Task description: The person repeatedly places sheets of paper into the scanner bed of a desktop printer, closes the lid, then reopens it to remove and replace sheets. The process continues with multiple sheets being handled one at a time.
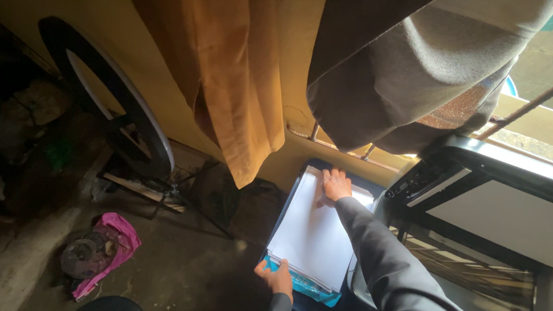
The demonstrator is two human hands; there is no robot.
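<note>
A thick stack of white paper [313, 234] lies on a dark blue tray that juts out beside a black printer [483, 205]. My right hand [335, 185] rests flat on the far end of the stack, fingers spread. Grey sleeves cover both arms. At the stack's near corner, my left hand [276, 278] grips the edge, where a torn teal wrapper [305, 287] shows under the sheets.
An orange curtain [230, 73] and a grey-brown cloth [421, 68] hang above the paper against a yellow wall. A black ring on a stand [113, 93] is at the left. A pink bag [111, 244] lies on the dirty floor. Window bars [537, 103] are at the right.
</note>
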